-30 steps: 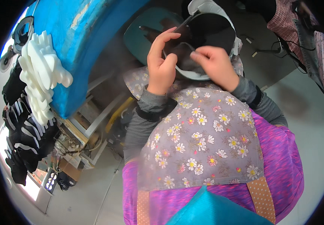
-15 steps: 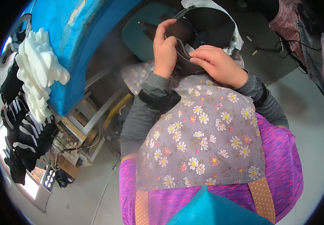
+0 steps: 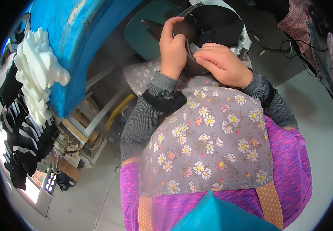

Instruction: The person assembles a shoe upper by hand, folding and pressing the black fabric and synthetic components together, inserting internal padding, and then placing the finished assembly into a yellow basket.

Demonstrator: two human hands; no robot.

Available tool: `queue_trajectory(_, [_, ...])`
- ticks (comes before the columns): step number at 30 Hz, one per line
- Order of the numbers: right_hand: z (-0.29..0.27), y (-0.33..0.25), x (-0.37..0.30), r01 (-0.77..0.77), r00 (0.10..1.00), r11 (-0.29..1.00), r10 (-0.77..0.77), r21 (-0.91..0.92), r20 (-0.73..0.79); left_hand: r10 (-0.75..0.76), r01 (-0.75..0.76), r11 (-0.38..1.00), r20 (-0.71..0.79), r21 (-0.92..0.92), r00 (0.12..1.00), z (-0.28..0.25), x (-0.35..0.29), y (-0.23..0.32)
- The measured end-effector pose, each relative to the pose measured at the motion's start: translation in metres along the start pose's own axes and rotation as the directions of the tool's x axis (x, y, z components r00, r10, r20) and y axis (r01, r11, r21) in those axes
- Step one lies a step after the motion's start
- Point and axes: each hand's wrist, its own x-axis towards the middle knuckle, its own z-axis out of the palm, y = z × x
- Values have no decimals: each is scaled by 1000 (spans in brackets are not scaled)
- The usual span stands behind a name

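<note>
Between my hands, above my lap, is a dark, flexible piece [image 3: 194, 68] with a grey edge; its kind is not plain. My left hand [image 3: 173, 53] grips it at its left side, index finger raised and bent over the top. Thumb and fingers of my right hand [image 3: 224, 64] are pinched together at the grey edge. Something small and pale showed at those fingertips a moment earlier; now it is mostly hidden. Just beyond my hands sits an open bag [image 3: 245, 38] with a pale rim and black contents. A flowered apron [image 3: 209, 142] covers my lap.
On my left is a blue-covered table [image 3: 72, 73], with white foam shapes [image 3: 39, 69] and black pieces with white strips [image 3: 26, 134] beside it. A teal seat [image 3: 135, 36] stands ahead. At the far right, another person's checked clothing [image 3: 299, 19] and cables [image 3: 286, 50] show.
My left hand has shifted slightly right, closer to my right hand. The grey edge between them has turned steeper, and the pale bit at my right fingertips shows less.
</note>
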Motion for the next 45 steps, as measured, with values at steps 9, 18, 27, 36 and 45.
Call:
queue_trajectory(9, [15,-10,10,-51,981,989,24,-137,-193,149,-42,901,218,-431,965,-15,3,17])
queue_trajectory(18, [15,-46,27,-135,991,960,135,244,18,166,-205,923,144,326,976,-43,-32,39])
queue_trajectory(27, [-18,-45,39,105,969,970,-51,-219,241,103,-175,932,232,317,967,-74,-57,17])
queue_trajectory(36, [19,-18,50,451,891,709,-391,-542,231,197,-248,904,176,348,964,-73,-68,24])
queue_trajectory(45, [36,-26,15,125,969,974,-78,-190,236,141,-182,969,236,164,962,-75,-69,13])
